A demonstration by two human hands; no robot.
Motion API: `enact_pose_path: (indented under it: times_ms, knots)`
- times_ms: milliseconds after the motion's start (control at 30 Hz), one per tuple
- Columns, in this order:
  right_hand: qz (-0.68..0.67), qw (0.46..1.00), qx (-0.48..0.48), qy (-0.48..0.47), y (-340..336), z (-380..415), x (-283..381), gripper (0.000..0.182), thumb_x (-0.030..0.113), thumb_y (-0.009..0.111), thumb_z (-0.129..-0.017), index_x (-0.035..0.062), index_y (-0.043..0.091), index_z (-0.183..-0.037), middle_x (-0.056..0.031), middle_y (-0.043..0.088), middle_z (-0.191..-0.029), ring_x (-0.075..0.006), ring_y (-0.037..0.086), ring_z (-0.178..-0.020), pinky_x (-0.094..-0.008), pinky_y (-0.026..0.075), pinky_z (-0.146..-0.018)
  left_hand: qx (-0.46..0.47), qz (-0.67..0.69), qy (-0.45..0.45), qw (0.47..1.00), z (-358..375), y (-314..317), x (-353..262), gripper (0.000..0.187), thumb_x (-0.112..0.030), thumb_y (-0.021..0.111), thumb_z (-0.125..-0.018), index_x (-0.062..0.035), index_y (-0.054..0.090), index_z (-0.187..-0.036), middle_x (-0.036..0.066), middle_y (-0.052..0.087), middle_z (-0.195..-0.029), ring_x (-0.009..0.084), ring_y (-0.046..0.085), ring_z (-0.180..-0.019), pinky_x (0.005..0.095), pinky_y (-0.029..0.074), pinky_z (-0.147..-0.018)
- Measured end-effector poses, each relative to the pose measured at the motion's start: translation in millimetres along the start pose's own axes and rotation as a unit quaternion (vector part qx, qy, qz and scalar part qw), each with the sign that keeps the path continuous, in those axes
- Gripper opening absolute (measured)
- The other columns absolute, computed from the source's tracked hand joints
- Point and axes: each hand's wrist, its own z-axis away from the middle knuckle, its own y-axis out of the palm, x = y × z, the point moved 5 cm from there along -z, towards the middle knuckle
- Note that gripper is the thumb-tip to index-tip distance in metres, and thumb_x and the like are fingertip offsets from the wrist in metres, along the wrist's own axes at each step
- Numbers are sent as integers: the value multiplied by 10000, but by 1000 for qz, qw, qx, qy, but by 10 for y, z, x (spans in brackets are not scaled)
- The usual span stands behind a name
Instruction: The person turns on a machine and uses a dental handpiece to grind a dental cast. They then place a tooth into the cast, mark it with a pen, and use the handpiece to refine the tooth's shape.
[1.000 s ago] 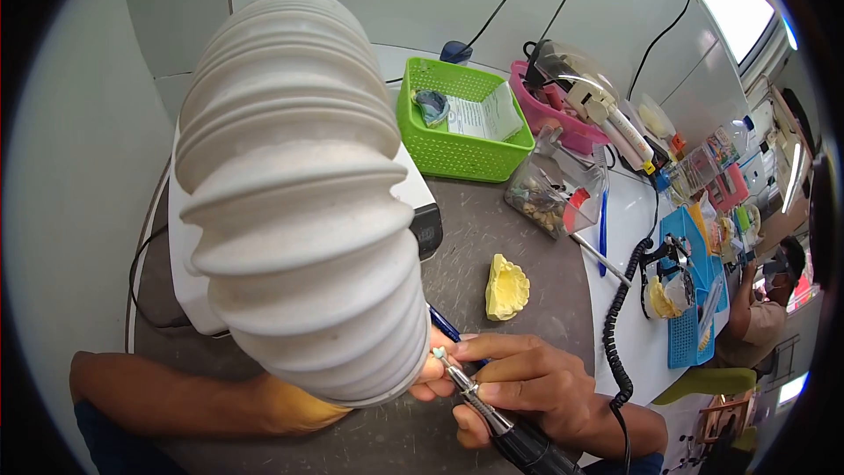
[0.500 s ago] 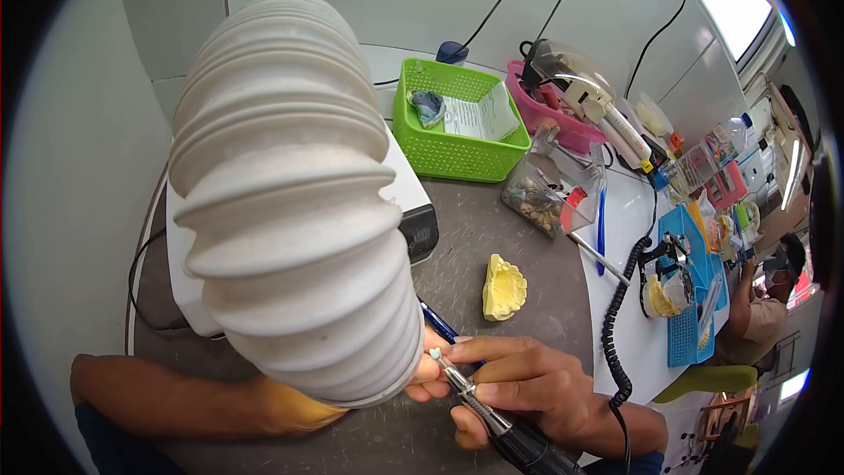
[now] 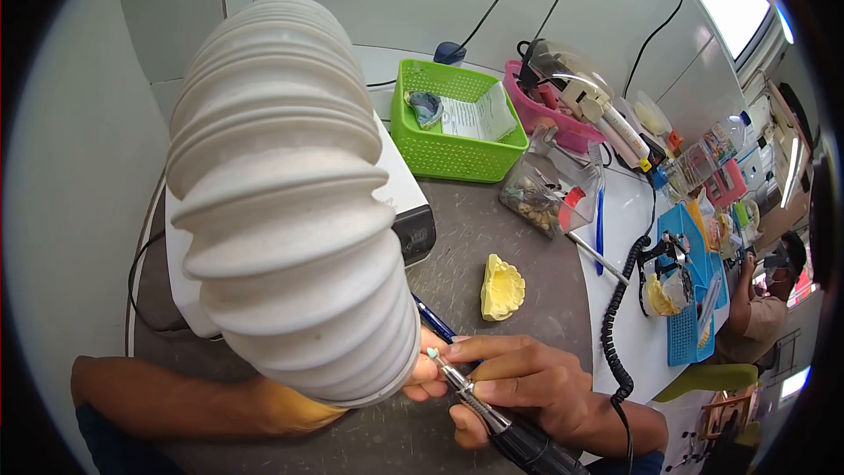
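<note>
My right hand (image 3: 532,378) is closed around a rotary handpiece (image 3: 505,427), black at the back and silver towards its tip. A small pale-green piece (image 3: 432,354) shows at the handpiece's tip, right by my left fingertips. Most of my left hand (image 3: 425,380) is hidden behind the wide ribbed white hose (image 3: 290,211); its visible fingers are bent together, and what they hold I cannot make out. A dark blue pen-like stick (image 3: 431,315) runs behind the fingers of both hands. Just beyond them, a yellow dental cast (image 3: 503,288) lies on the grey work surface.
A white box-shaped unit (image 3: 400,176) stands behind the hose. Further back are a green basket (image 3: 462,154), a pink basket (image 3: 563,127) and a clear container (image 3: 536,198) of small parts. Right, a coiled black cord (image 3: 615,334) hangs near a blue tray (image 3: 690,343). Another person (image 3: 760,312) sits far right.
Both hands and the handpiece keep almost the same place. The whole view has shifted very slightly.
</note>
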Motion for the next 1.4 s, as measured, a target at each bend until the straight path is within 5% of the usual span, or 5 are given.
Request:
enact_pose_path:
  times_ms: [1400]
  knots:
    - [-10, 1000, 5, 17, -24, 1, -22, 351, 76, 837, -735, 10, 569, -951, -123, 664, -826, -325, 719, -889, -350, 612, -718, -6, -41, 8, 999, -3, -87, 60, 165, 34, 564, -939, 45, 527, -1100, 208, 650, -1070, 221, 667, -993, 322, 567, -880]
